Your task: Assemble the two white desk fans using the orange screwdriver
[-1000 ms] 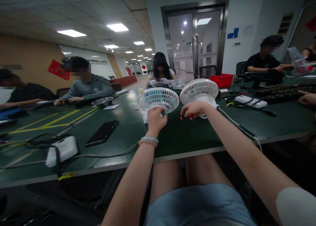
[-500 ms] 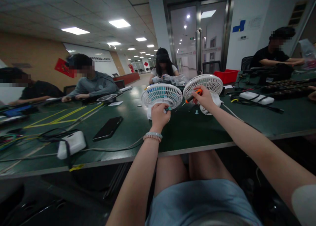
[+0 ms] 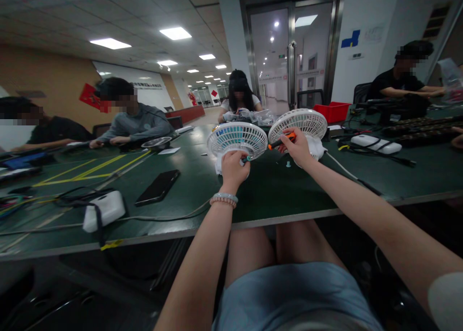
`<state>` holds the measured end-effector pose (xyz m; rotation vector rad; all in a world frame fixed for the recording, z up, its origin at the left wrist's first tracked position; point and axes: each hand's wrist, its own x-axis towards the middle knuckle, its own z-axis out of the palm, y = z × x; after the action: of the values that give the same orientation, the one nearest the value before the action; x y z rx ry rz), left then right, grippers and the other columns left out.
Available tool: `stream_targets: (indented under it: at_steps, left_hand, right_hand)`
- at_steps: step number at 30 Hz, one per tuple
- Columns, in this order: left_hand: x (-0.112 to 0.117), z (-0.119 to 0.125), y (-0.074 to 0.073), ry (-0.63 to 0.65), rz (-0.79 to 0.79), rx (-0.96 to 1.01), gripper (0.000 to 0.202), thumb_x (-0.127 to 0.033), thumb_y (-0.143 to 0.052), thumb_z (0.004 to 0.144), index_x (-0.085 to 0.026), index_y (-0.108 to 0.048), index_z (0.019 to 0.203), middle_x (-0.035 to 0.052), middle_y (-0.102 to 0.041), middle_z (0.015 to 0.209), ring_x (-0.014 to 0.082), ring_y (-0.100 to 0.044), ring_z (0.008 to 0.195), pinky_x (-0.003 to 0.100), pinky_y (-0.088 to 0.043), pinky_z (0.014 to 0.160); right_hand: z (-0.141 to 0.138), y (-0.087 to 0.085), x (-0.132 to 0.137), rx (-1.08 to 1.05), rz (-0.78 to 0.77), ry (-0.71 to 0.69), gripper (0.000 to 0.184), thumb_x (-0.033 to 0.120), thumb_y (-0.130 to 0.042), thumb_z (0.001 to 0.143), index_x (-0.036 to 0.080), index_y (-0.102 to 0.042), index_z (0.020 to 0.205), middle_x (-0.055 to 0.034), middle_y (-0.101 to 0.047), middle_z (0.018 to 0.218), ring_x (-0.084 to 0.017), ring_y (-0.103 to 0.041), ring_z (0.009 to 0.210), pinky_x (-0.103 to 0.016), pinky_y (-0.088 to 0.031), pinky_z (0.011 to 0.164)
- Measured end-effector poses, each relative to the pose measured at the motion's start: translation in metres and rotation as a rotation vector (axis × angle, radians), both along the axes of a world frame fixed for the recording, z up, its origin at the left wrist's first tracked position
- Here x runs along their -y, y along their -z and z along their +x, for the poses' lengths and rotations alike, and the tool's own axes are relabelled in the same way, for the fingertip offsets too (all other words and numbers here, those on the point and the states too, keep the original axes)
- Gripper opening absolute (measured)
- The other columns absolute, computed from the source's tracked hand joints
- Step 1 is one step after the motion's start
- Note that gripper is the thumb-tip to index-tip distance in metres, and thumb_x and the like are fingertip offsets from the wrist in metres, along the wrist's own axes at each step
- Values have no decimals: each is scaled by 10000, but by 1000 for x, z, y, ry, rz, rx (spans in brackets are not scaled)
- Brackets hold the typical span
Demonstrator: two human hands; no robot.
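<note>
Two white fans stand side by side on the green table. My left hand (image 3: 234, 169) is closed in front of the left fan (image 3: 237, 134), at its hub. A small dark item with a teal end (image 3: 246, 159) pokes out between thumb and fingers; its kind is hidden. My right hand (image 3: 298, 146) grips an orange and black screwdriver (image 3: 280, 141), its orange end pointing left toward the left fan's rim. That hand is in front of the right fan (image 3: 302, 122) and covers part of its base. A small pale blue piece (image 3: 288, 164) lies on the table below.
A black phone (image 3: 158, 187) and a white power adapter (image 3: 104, 211) with cables lie to the left. To the right are another white adapter (image 3: 376, 144) and a red bin (image 3: 333, 112). A person (image 3: 240, 97) works across the table; others sit at both sides.
My right hand has shifted slightly, and the screwdriver has turned to lie flatter, its orange end now near the left fan's rim. The left hand has hardly moved.
</note>
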<state>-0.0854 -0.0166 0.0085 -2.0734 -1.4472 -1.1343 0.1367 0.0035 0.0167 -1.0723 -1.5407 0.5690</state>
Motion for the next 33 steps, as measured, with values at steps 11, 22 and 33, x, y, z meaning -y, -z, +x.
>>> stream_targets:
  at_steps: [11, 22, 33]
  left_hand:
    - [-2, -1, 1, 0, 18, 2, 157, -200, -585, 675, -220, -622, 827, 21, -656, 829, 217, -559, 913, 368, -403, 869]
    - [-2, 0, 0, -4, 9, -2, 159, -188, -583, 677, -220, -618, 829, 26, -660, 844, 221, -561, 930, 378, -397, 889]
    - [0, 0, 0, -8, 11, -3, 157, -201, -582, 685, -220, -616, 837, 27, -652, 843, 216, -556, 923, 375, -404, 876]
  right_hand:
    - [0, 5, -5, -80, 50, -68, 426, 467, -385, 872, 207, -332, 1205, -72, -599, 992, -141, -609, 705, -276, -501, 663]
    - [-2, 2, 1, -7, 26, 5, 401, 485, -366, 874, 211, -378, 1166, -39, -609, 855, -151, -624, 722, -267, -497, 653]
    - [2, -2, 12, 29, 17, 15, 315, 323, -342, 858, 222, -390, 1152, -16, -585, 782, -137, -567, 607, -265, -475, 619]
